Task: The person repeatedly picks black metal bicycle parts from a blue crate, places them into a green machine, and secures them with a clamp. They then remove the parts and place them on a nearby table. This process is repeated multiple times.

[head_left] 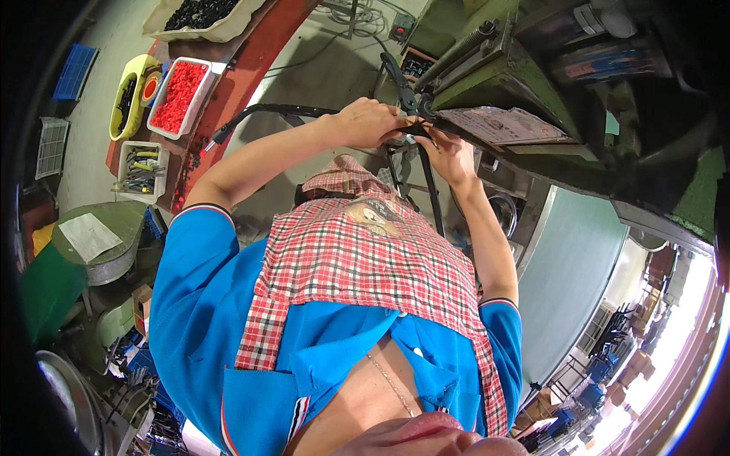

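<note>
A black tubular metal frame [281,109] reaches from the red-edged bench toward the green machine. My left hand [369,123] is closed over its tube near the machine, fingertips pointing right. Just beside it, my right hand [452,157] is closed on a dark part of the same frame, at a joint where the tubes meet. Both hands cover that joint, so its details are hidden. One black leg [432,190] runs down from there, past my right wrist. A curved black arm [398,80] rises above the joint.
The green machine [525,83] stands close at the right, with a paper sheet [502,124] on it. At left, the red bench [255,72] bears a white tray of red parts [182,97], a tool tray [142,169] and a yellow tub [122,106]. Cables [365,19] lie on the floor.
</note>
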The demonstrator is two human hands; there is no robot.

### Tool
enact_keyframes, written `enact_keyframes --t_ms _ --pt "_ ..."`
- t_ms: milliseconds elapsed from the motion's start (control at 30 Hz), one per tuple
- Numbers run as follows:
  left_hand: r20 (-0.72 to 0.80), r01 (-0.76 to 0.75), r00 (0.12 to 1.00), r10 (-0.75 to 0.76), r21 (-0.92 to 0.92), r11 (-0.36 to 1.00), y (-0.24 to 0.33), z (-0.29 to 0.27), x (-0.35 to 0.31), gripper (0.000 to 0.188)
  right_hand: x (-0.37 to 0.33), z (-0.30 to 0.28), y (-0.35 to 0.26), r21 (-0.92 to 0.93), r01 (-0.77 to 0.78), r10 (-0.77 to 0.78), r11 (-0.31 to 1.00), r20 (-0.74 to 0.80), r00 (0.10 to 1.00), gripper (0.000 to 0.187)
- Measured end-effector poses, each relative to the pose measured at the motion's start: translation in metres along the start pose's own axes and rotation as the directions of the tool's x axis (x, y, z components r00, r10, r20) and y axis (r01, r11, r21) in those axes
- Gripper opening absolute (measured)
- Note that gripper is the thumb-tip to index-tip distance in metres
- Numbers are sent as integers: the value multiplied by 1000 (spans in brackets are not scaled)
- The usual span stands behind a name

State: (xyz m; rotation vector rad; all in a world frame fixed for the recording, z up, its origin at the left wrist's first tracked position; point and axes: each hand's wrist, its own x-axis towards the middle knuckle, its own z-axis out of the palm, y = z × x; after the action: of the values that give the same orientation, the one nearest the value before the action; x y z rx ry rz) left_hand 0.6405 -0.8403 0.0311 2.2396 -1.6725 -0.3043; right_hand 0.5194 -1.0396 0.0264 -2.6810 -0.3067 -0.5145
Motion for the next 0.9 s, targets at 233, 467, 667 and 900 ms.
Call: enact_keyframes --t_ms 233,467,667,900 --pt "3 -63 998 63 -37 997 -7 -1 4 39 2 1 15 -51 -103 113 993 277 954 34" --pt "33 -54 998 59 -119 991 -13 -5 7 36 8 -5 21 34 -9 1 999 237 971 35" --pt "144 -27 988 51 -160 987 -9 -21 15 33 15 -8 31 126 -3 -30 992 257 966 35" --pt "45 -115 990 130 -247 962 -24 -13 20 36 39 -28 16 245 -165 63 956 376 924 34"
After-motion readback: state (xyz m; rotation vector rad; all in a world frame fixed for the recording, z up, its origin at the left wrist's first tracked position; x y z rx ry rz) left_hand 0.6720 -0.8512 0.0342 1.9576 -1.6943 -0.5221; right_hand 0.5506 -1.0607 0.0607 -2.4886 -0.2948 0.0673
